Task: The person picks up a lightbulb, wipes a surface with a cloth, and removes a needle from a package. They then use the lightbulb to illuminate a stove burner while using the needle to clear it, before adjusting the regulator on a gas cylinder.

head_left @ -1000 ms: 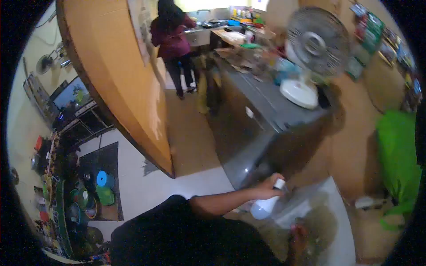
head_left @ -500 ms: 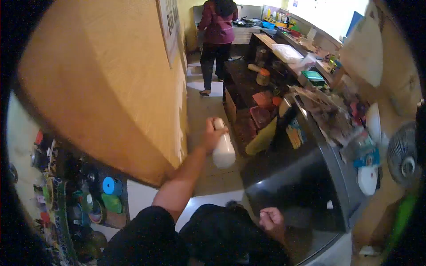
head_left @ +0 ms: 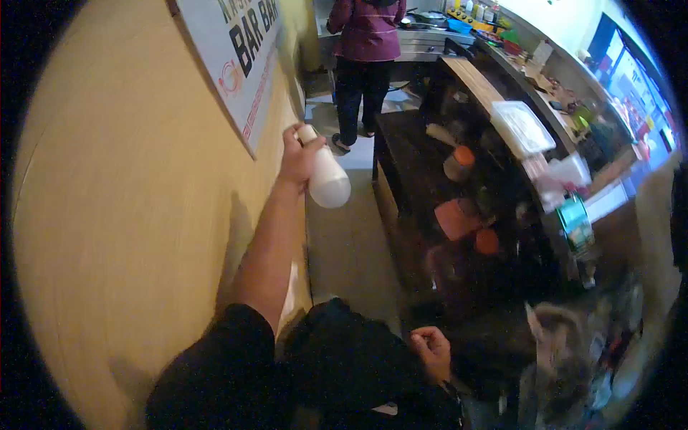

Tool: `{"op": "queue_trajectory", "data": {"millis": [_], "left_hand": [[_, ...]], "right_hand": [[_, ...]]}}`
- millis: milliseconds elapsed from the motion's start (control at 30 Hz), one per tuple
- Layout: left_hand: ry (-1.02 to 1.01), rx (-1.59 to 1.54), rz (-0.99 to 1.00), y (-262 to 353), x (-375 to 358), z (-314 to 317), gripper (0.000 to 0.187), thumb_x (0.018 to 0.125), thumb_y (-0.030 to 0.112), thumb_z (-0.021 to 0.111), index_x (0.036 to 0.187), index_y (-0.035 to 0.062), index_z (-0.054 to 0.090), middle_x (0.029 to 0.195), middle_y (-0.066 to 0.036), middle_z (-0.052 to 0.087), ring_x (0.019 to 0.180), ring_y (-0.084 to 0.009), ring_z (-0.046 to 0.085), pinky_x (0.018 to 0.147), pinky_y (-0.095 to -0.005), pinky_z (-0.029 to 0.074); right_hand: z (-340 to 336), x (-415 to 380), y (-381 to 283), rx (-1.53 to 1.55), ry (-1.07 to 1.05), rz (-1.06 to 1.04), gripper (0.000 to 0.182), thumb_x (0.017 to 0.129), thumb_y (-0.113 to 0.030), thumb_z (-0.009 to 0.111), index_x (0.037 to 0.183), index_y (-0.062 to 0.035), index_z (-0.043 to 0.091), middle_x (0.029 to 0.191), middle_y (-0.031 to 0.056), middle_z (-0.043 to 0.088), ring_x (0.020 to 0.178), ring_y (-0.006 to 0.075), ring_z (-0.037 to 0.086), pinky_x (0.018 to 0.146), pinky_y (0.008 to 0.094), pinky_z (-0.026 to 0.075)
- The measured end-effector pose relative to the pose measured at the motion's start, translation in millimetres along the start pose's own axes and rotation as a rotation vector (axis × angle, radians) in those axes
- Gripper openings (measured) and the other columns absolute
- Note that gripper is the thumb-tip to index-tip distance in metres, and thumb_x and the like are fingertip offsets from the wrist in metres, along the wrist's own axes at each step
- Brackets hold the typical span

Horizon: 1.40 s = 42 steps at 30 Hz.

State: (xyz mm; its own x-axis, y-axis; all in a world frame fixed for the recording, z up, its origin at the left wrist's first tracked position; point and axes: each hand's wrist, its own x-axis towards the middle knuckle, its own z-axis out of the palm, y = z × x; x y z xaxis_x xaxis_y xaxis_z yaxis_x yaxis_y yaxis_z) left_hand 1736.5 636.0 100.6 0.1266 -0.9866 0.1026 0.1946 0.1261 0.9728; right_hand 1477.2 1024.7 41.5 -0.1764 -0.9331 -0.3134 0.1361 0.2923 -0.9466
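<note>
Out in front of me, beside the yellow wall, my left hand (head_left: 299, 154) is wrapped around the narrow end of a white bottle (head_left: 328, 180). The bottle tilts, its wide rounded end pointing down and toward me. Low at my right side, my right hand (head_left: 432, 351) hangs with its fingers loosely curled, and nothing shows in them. It is nearest to the dark shelving unit (head_left: 401, 132) on the right and touches nothing visible.
A person in a maroon top (head_left: 369, 32) stands ahead by a stove (head_left: 423, 46). Tiled floor (head_left: 351, 236) runs between the yellow wall (head_left: 136, 186) and the shelves. An orange-lidded jar (head_left: 459, 165) and a white lidded tub (head_left: 523, 129) are on the right. A sign (head_left: 236, 64) hangs left.
The view has moved forward along the passage, and the person and stove appear closer. My left hand carries the bottle farther up and left, near the wall. My right hand stays low and curled.
</note>
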Motion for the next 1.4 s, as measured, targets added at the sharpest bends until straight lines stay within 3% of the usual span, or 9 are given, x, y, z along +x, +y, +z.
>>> {"op": "queue_trajectory", "data": {"millis": [133, 200, 300, 567, 633, 933, 1100, 1233, 1400], "left_hand": [[-0.036, 0.042, -0.003, -17, 180, -32, 0.066, 0.081, 0.008, 0.07, 0.131, 0.0104, 0.027, 0.107, -0.016, 0.054, 0.084, -0.0232, 0.061, 0.064, -0.0381, 0.055], [0.004, 0.346, 0.171, -66, 305, -76, 0.07, 0.077, 0.011, 0.077, 0.13, 0.0135, 0.032, 0.095, -0.017, 0.056, 0.059, -0.0197, 0.06, 0.047, -0.0338, 0.053], [-0.084, 0.25, 0.271, -78, 404, -84, 0.073, 0.076, 0.008, 0.078, 0.13, 0.0062, 0.028, 0.089, -0.016, 0.057, 0.051, -0.0192, 0.057, 0.041, -0.0331, 0.047], [-0.033, 0.411, 0.312, -17, 560, -59, 0.068, 0.079, 0.007, 0.073, 0.128, 0.0076, 0.027, 0.103, -0.016, 0.054, 0.075, -0.0191, 0.059, 0.059, -0.0341, 0.053], [-0.004, 0.445, 0.361, -18, 604, -62, 0.067, 0.079, 0.009, 0.072, 0.128, 0.0091, 0.027, 0.105, -0.016, 0.054, 0.08, -0.0207, 0.06, 0.062, -0.036, 0.054], [0.073, 0.502, 0.645, 12, 796, -63, 0.063, 0.08, 0.012, 0.071, 0.127, 0.0087, 0.029, 0.104, -0.016, 0.056, 0.071, -0.018, 0.062, 0.056, -0.0312, 0.054], [0.14, 0.564, 0.484, 18, 879, -44, 0.061, 0.078, 0.01, 0.071, 0.126, 0.0081, 0.033, 0.105, -0.015, 0.058, 0.064, -0.0177, 0.061, 0.053, -0.0315, 0.051], [0.023, 0.548, 0.816, 5, 997, -47, 0.06, 0.079, 0.01, 0.07, 0.126, 0.0078, 0.032, 0.106, -0.014, 0.057, 0.061, -0.0165, 0.058, 0.05, -0.031, 0.049], [-0.071, 0.467, 0.75, -3, 1110, -28, 0.06, 0.08, 0.013, 0.071, 0.125, 0.0072, 0.032, 0.094, -0.013, 0.06, 0.073, -0.0169, 0.06, 0.058, -0.0318, 0.051]], "right_hand": [[31, 127, -40, 0.041, 0.257, 0.08, 0.008, 0.092, -0.012, 0.062, 0.09, -0.0052, 0.06, 0.069, -0.0008, 0.056, 0.055, 0.0053, 0.048, 0.048, 0.0218, 0.038], [55, 193, -46, -0.02, 0.292, -0.059, 0.009, 0.094, -0.012, 0.059, 0.09, -0.0048, 0.058, 0.063, -0.0016, 0.052, 0.05, 0.0052, 0.046, 0.045, 0.0209, 0.037], [87, 283, -71, 0.067, 0.38, -0.097, 0.008, 0.093, -0.012, 0.062, 0.09, -0.0051, 0.059, 0.064, -0.0022, 0.053, 0.051, 0.0048, 0.047, 0.046, 0.0197, 0.037], [155, 494, -178, -0.308, 0.245, -0.347, 0.012, 0.091, -0.014, 0.066, 0.089, -0.0031, 0.062, 0.069, -0.0046, 0.056, 0.059, 0.0014, 0.046, 0.054, 0.019, 0.038], [172, 557, -209, -0.291, 0.142, -0.299, 0.015, 0.089, -0.018, 0.069, 0.091, -0.0037, 0.065, 0.076, 0.0006, 0.065, 0.072, 0.0085, 0.058, 0.066, 0.0245, 0.048], [314, 871, -275, -0.563, -0.374, -0.68, 0.009, 0.082, -0.011, 0.063, 0.079, -0.003, 0.062, 0.075, 0.0152, 0.064, 0.07, 0.0318, 0.064, 0.062, 0.0381, 0.05], [372, 976, -282, -0.546, -0.355, -0.649, 0.008, 0.081, -0.01, 0.064, 0.079, -0.0028, 0.061, 0.073, 0.0142, 0.063, 0.068, 0.03, 0.064, 0.062, 0.0389, 0.05], [364, 1035, -265, -0.508, -0.185, -0.581, 0.009, 0.082, -0.009, 0.067, 0.081, -0.0025, 0.061, 0.072, 0.0099, 0.062, 0.063, 0.0206, 0.061, 0.059, 0.0329, 0.048], [338, 1084, -224, -0.462, 0.081, -0.376, 0.009, 0.083, -0.01, 0.068, 0.082, -0.0026, 0.063, 0.072, 0.0034, 0.063, 0.065, 0.0098, 0.056, 0.061, 0.0274, 0.046]]}}
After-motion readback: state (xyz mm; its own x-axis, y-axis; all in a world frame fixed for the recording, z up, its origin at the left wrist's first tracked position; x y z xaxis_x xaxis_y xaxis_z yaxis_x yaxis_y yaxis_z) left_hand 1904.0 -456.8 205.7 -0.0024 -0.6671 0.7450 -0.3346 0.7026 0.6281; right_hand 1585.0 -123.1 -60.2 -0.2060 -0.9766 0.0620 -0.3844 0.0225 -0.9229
